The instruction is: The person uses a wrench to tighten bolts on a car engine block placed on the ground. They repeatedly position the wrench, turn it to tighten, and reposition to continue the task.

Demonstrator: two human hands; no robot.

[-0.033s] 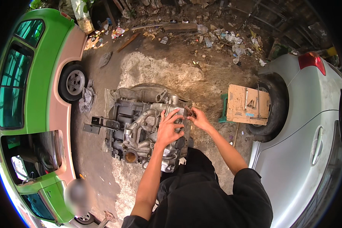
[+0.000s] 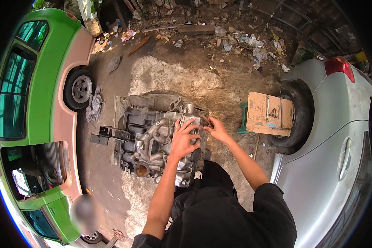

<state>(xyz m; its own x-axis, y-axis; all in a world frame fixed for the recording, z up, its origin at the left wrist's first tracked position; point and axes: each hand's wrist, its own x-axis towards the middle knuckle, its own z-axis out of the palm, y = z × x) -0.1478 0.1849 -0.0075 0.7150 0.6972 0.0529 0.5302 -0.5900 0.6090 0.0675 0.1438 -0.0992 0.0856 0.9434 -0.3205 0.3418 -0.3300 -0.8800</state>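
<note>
A grimy grey metal engine assembly lies on the dirt ground in front of me, on a flat sheet. My left hand rests flat on its top right part with the fingers spread. My right hand is at the assembly's upper right edge, its fingertips pinched on a small dark rusty part there. Both forearms reach in from below, over my dark clothing.
A green car with its wheel stands close on the left, a silver car on the right. A cardboard piece carrying tools leans by the silver car's tyre. A rag lies near the green car; litter is strewn beyond.
</note>
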